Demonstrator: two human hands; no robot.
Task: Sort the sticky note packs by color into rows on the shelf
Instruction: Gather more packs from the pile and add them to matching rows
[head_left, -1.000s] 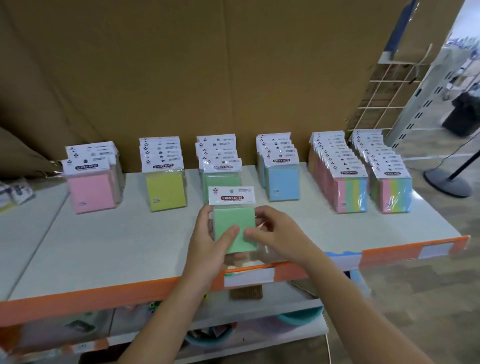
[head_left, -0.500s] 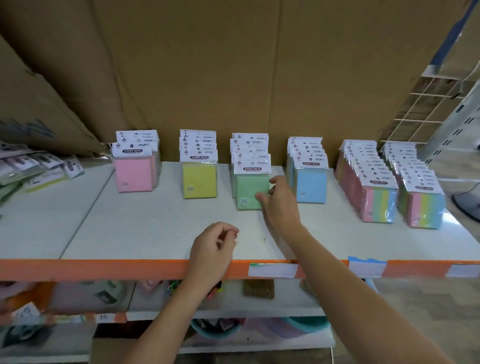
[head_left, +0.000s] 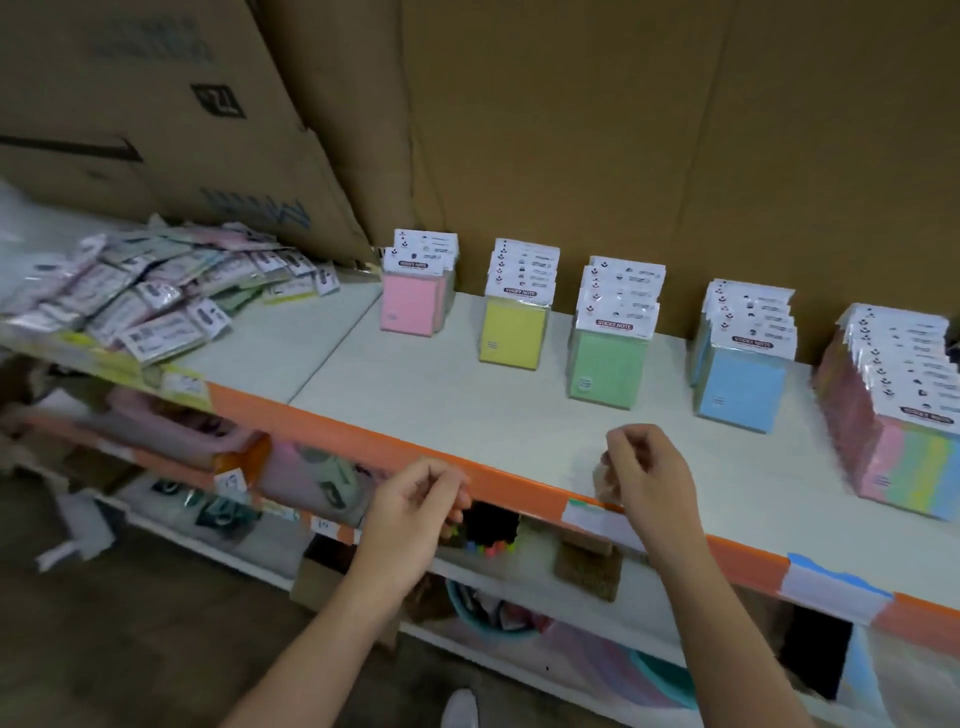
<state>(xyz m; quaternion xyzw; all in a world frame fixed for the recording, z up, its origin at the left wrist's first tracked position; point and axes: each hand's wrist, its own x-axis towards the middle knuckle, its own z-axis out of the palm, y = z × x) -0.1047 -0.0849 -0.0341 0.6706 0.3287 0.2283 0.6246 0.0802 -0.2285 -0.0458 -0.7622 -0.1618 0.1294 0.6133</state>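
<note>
Sticky note packs stand in rows on the white shelf (head_left: 467, 415): a pink row (head_left: 410, 306), a yellow row (head_left: 511, 332), a green row (head_left: 605, 369), a blue row (head_left: 740, 384) and multicolour rows (head_left: 904, 447) at the right. A loose heap of packs (head_left: 145, 291) lies on the shelf at the far left. My left hand (head_left: 410, 509) hangs in front of the orange shelf edge, fingers loosely curled, holding nothing. My right hand (head_left: 647, 478) hovers over the shelf's front, short of the green row, fingers loosely curled and empty.
Brown cardboard sheets (head_left: 571, 130) back the shelf. The orange front rail (head_left: 363, 441) carries paper labels. A lower shelf (head_left: 519, 566) holds boxes, markers and basins. The floor shows at the bottom left.
My right hand let go of the green pack at the front of its row and drew back toward the shelf edge. The view swung left, bringing the loose heap into sight.
</note>
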